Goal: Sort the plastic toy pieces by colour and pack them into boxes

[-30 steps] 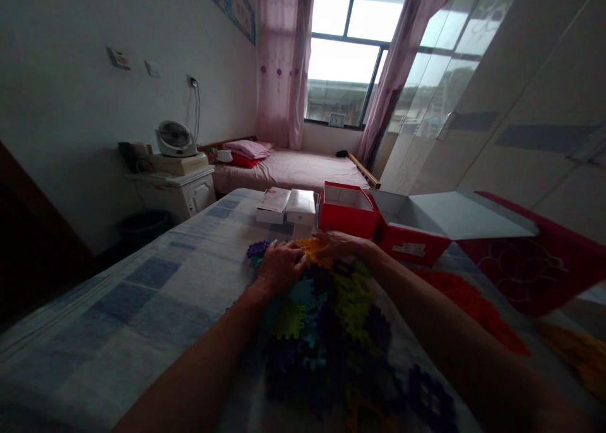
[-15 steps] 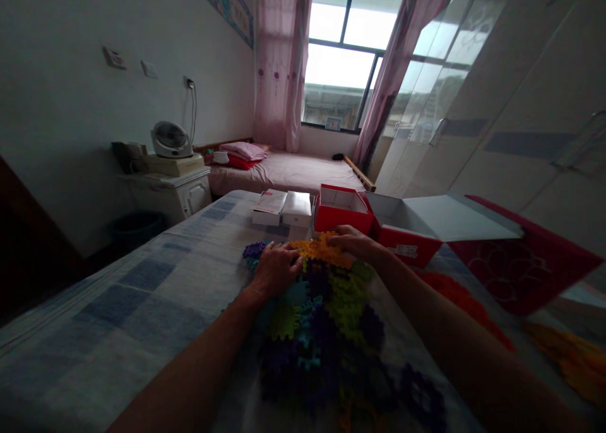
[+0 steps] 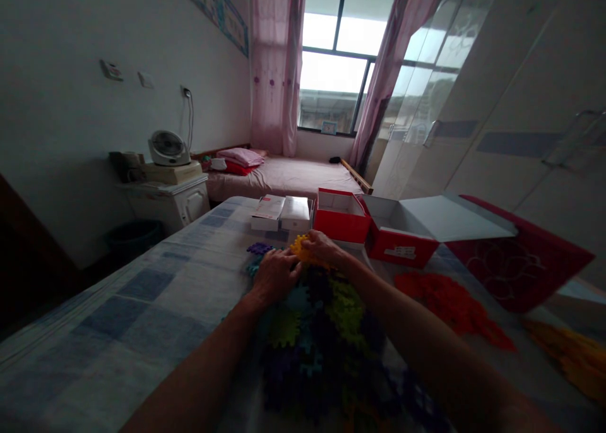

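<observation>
Yellow pieces (image 3: 299, 248) with notched edges sit at the far end of the mixed heap in the head view, just in front of my two hands and short of the white boxes (image 3: 297, 213). Half a second ago they lay spread in a wide band between my hands; now my right hand (image 3: 326, 248) has come inward and the yellow I can see is bunched into a small cluster at its fingertips. That means, as I judge it, the yellow is in my grip rather than loose under it. My right fingers are closed in a narrow pinch on that cluster. My left hand (image 3: 276, 270) has hardly shifted: it rests bent over the heap's left side, near a purple piece (image 3: 259, 248), and I cannot tell whether it holds anything.

The yellow looks bright against the dim heap, its toothed outline clear on the left, though my fingers hide the rest and I cannot count the pieces. Nearer me lie lime pieces (image 3: 284, 327) among dark ones too shadowed to tell apart. With my right forearm moved in, more of the red-orange pile (image 3: 449, 303) shows on the checked cloth (image 3: 118, 307).
</observation>
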`<state>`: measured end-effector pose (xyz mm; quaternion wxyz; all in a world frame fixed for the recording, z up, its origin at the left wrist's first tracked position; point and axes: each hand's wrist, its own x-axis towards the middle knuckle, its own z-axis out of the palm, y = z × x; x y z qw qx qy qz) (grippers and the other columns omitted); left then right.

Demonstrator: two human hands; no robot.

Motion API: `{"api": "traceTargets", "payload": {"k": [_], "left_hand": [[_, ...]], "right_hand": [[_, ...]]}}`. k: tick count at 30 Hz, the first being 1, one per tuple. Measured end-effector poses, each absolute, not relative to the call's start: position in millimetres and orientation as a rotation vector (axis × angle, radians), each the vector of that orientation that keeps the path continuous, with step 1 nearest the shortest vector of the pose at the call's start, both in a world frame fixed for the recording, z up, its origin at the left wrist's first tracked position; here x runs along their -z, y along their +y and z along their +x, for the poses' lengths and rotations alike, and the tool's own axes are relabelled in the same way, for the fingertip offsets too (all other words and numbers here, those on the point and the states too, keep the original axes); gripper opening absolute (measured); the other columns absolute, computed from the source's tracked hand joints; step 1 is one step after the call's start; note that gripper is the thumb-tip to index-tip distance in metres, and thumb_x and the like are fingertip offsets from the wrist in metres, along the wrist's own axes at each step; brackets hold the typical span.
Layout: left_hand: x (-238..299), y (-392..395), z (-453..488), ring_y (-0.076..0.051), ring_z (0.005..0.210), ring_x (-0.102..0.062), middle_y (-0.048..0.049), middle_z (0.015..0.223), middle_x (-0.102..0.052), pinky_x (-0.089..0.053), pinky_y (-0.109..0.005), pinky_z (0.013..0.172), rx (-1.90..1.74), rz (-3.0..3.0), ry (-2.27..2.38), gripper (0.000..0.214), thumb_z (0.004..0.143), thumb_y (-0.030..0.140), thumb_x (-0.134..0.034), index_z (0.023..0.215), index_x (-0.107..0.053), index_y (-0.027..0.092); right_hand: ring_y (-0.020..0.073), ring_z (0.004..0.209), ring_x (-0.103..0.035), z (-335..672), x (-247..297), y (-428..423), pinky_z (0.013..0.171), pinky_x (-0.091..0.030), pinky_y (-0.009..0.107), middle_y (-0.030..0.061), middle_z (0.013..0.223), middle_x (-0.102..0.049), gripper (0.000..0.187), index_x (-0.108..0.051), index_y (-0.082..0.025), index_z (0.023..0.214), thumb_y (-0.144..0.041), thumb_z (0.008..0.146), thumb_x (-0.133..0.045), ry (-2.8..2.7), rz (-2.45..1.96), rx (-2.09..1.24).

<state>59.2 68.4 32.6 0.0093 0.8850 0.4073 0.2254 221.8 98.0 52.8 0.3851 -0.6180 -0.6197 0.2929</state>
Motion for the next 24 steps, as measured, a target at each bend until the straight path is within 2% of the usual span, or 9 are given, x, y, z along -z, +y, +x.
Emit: {"api": "traceTargets", "payload": {"k": [3, 5, 10, 16, 18, 21, 24], "left_hand": [[-32.8, 68.2, 59.1, -0.018, 0.084, -0.059, -0.0038, 0.086, -0.066, -0.038, -0.033, 0.084, -0.702, 2.769, 1.273, 0.028, 0.087, 0.030, -0.041, 0.076, -0.064, 0.020], [-32.7, 68.2, 59.0, -0.018, 0.082, -0.059, -0.0037, 0.084, -0.066, -0.038, -0.033, 0.083, -0.708, 2.783, 1.263, 0.030, 0.088, 0.031, -0.040, 0.074, -0.064, 0.020], [-31.8, 68.7, 59.0, -0.018, 0.081, -0.059, -0.0039, 0.082, -0.065, -0.038, -0.032, 0.079, -0.711, 2.814, 1.258, 0.032, 0.089, 0.032, -0.038, 0.073, -0.064, 0.020], [-34.1, 68.4, 58.9, -0.017, 0.081, -0.059, -0.0036, 0.083, -0.065, -0.039, -0.031, 0.081, -0.695, 2.802, 1.261, 0.032, 0.089, 0.031, -0.038, 0.075, -0.064, 0.021], [-34.4, 68.3, 59.2, -0.017, 0.082, -0.059, -0.0035, 0.083, -0.066, -0.038, -0.031, 0.082, -0.675, 2.792, 1.270, 0.032, 0.089, 0.032, -0.038, 0.075, -0.064, 0.021], [-33.9, 68.3, 59.6, -0.017, 0.083, -0.059, -0.0033, 0.083, -0.066, -0.039, -0.031, 0.081, -0.672, 2.788, 1.277, 0.032, 0.089, 0.032, -0.037, 0.075, -0.064, 0.021], [-33.8, 68.3, 59.3, -0.017, 0.081, -0.059, -0.0033, 0.082, -0.066, -0.039, -0.031, 0.080, -0.678, 2.799, 1.265, 0.033, 0.089, 0.032, -0.037, 0.074, -0.064, 0.021]], "right_hand": [[0.0099, 0.068, -0.048, 232.3, -57.5, 94.3, 0.054, -0.038, 0.018, 0.0000, 0.083, -0.055, 0.025, -0.052, -0.018, 0.096, -0.023, 0.072, -0.053, -1.504, -1.612, -0.637], [0.0103, 0.068, -0.050, 245.2, -62.1, 87.2, 0.054, -0.040, 0.019, 0.0020, 0.085, -0.057, 0.029, -0.051, -0.017, 0.102, -0.025, 0.074, -0.050, -1.480, -1.641, -0.640], [0.0116, 0.058, -0.054, 278.9, -69.8, 62.3, 0.050, -0.041, 0.020, 0.0043, 0.066, -0.059, 0.015, -0.059, -0.011, 0.074, -0.024, 0.072, -0.051, -1.554, -1.738, -0.839], [0.0097, 0.050, -0.049, 289.9, -63.2, 59.0, 0.044, -0.034, 0.018, 0.0001, 0.054, -0.055, 0.009, -0.059, -0.013, 0.067, -0.021, 0.067, -0.060, -1.611, -1.916, -0.804], [0.0096, 0.050, -0.046, 290.4, -62.0, 60.9, 0.043, -0.030, 0.019, -0.0006, 0.050, -0.051, 0.013, -0.056, -0.013, 0.060, -0.023, 0.066, -0.063, -1.624, -1.971, -0.757], [0.0097, 0.054, -0.045, 291.5, -62.3, 59.4, 0.044, -0.028, 0.019, -0.0011, 0.053, -0.050, 0.019, -0.052, -0.015, 0.060, -0.026, 0.065, -0.066, -1.632, -1.976, -0.692], [0.0098, 0.060, -0.046, 291.9, -61.3, 54.6, 0.047, -0.030, 0.019, -0.0004, 0.064, -0.053, 0.022, -0.049, -0.017, 0.066, -0.027, 0.064, -0.068, -1.614, -1.905, -0.635]]}}
